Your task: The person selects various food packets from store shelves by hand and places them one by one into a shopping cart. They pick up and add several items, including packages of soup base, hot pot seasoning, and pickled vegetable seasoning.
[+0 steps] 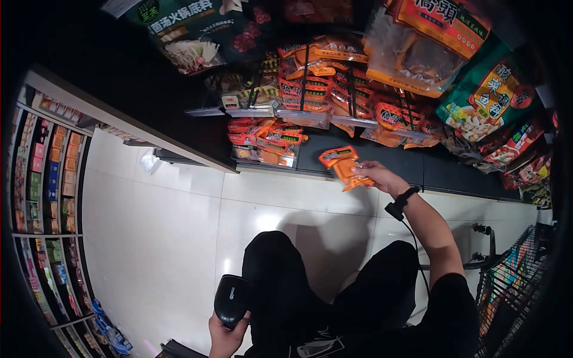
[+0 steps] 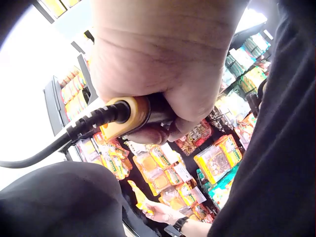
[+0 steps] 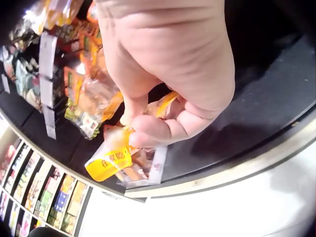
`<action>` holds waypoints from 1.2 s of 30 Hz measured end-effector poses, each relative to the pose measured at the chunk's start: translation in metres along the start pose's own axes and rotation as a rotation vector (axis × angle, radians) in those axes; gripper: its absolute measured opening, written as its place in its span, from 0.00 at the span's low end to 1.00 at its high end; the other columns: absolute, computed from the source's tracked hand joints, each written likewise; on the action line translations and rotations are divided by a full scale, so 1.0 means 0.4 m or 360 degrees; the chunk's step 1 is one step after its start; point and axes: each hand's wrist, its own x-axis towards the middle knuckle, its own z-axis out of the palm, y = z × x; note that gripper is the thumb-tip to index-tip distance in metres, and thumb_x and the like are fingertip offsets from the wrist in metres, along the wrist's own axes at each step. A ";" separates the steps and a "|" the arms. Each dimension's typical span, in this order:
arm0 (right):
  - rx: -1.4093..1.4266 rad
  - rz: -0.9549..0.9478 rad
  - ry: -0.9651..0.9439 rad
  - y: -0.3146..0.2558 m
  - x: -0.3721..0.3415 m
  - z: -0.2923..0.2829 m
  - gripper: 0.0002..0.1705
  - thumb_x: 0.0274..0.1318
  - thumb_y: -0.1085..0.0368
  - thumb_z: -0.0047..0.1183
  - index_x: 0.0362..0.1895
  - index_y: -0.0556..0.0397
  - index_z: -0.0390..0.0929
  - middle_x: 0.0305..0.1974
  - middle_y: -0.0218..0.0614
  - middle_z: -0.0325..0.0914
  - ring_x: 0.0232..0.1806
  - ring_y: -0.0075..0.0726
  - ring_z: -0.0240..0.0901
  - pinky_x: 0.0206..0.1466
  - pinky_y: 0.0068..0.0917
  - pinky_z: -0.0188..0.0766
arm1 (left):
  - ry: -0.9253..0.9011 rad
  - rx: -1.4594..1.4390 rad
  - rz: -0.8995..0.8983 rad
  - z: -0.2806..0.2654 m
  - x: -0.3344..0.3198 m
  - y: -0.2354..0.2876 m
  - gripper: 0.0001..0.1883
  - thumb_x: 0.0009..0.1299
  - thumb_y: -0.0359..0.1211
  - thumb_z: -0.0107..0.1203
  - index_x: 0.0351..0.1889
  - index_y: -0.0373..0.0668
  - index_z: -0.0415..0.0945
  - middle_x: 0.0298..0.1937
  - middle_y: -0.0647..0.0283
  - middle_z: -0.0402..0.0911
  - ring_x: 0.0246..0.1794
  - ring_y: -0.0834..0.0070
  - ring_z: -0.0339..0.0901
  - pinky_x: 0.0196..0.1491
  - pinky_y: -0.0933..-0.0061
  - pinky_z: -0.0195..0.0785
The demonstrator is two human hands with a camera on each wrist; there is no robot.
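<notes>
My right hand (image 1: 373,174) pinches a small orange and red food packet (image 1: 343,167) by one end, above the front edge of the lower dark shelf. In the right wrist view, thumb and fingers close on the crumpled wrapper, whose yellow strip (image 3: 111,162) faces the camera. My left hand (image 1: 227,340) is low beside my knee and grips a black barcode scanner (image 1: 231,301). The left wrist view shows the scanner's yellow-trimmed handle end (image 2: 131,116) with its ribbed cable. Nearest to the held packet is a clear bin (image 1: 268,143) of similar packets.
Clear bins of orange packets (image 1: 304,95) line the shelf above, and larger bags (image 1: 430,42) hang over them. A black wire cart (image 1: 513,274) stands to the right. Other stocked shelves (image 1: 51,179) are on the left, across the pale tiled floor (image 1: 149,238).
</notes>
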 end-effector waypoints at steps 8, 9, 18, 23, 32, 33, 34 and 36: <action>-0.0853 -0.0613 -0.0005 -0.092 0.202 0.279 0.27 0.57 0.59 0.77 0.56 0.56 0.80 0.45 0.38 0.87 0.47 0.28 0.84 0.44 0.31 0.82 | 0.0164 -0.0023 -0.0111 -0.055 -0.059 -0.058 0.06 0.77 0.30 0.66 0.45 0.36 0.86 0.26 0.71 0.82 0.24 0.85 0.76 0.27 0.77 0.68; -0.0834 -0.0738 0.0022 -0.091 0.213 0.306 0.26 0.57 0.60 0.76 0.55 0.58 0.80 0.47 0.41 0.88 0.48 0.31 0.85 0.46 0.33 0.82 | 0.0193 -0.0098 -0.0129 -0.053 -0.062 -0.061 0.06 0.77 0.30 0.66 0.45 0.36 0.86 0.26 0.71 0.82 0.24 0.85 0.76 0.27 0.77 0.68; -0.0328 -0.1287 0.0645 -0.099 0.350 0.511 0.25 0.60 0.64 0.73 0.56 0.61 0.78 0.57 0.50 0.88 0.60 0.45 0.87 0.60 0.34 0.81 | 0.0275 -0.0242 -0.0192 -0.044 -0.092 -0.101 0.06 0.77 0.29 0.66 0.45 0.35 0.86 0.25 0.71 0.81 0.24 0.85 0.75 0.27 0.78 0.66; -0.0061 -0.1254 0.0645 -0.110 0.404 0.570 0.25 0.59 0.66 0.74 0.56 0.61 0.78 0.57 0.49 0.89 0.60 0.36 0.86 0.60 0.30 0.80 | 0.0301 -0.0226 -0.0206 -0.047 -0.097 -0.106 0.06 0.77 0.29 0.66 0.45 0.35 0.86 0.25 0.71 0.80 0.24 0.85 0.74 0.26 0.78 0.66; -0.0101 -0.0849 0.0047 -0.138 0.328 0.616 0.26 0.60 0.64 0.74 0.56 0.63 0.78 0.47 0.43 0.85 0.35 0.32 0.85 0.27 0.28 0.84 | 0.0285 -0.0258 -0.0252 -0.063 -0.103 -0.116 0.05 0.77 0.29 0.66 0.45 0.36 0.85 0.26 0.71 0.81 0.23 0.85 0.74 0.26 0.78 0.65; -0.0169 -0.0847 0.0040 -0.133 0.327 0.632 0.26 0.60 0.64 0.74 0.57 0.63 0.78 0.48 0.44 0.85 0.33 0.32 0.85 0.23 0.28 0.83 | 0.0280 -0.0272 -0.0269 -0.065 -0.103 -0.106 0.05 0.77 0.29 0.66 0.45 0.36 0.85 0.26 0.72 0.81 0.23 0.85 0.74 0.26 0.78 0.65; -0.0236 -0.0844 0.0032 -0.131 0.329 0.648 0.26 0.60 0.64 0.74 0.57 0.63 0.78 0.49 0.45 0.85 0.32 0.32 0.85 0.19 0.28 0.82 | 0.0275 -0.0284 -0.0286 -0.066 -0.102 -0.102 0.05 0.77 0.29 0.66 0.46 0.37 0.85 0.26 0.72 0.81 0.23 0.85 0.74 0.26 0.78 0.65; 0.0118 -0.0751 0.0064 -0.148 0.344 0.676 0.24 0.63 0.64 0.72 0.56 0.62 0.77 0.48 0.42 0.84 0.35 0.33 0.84 0.24 0.29 0.85 | 0.0281 -0.0231 -0.0265 -0.077 -0.108 -0.123 0.05 0.76 0.29 0.66 0.46 0.37 0.85 0.26 0.72 0.81 0.23 0.85 0.74 0.26 0.78 0.65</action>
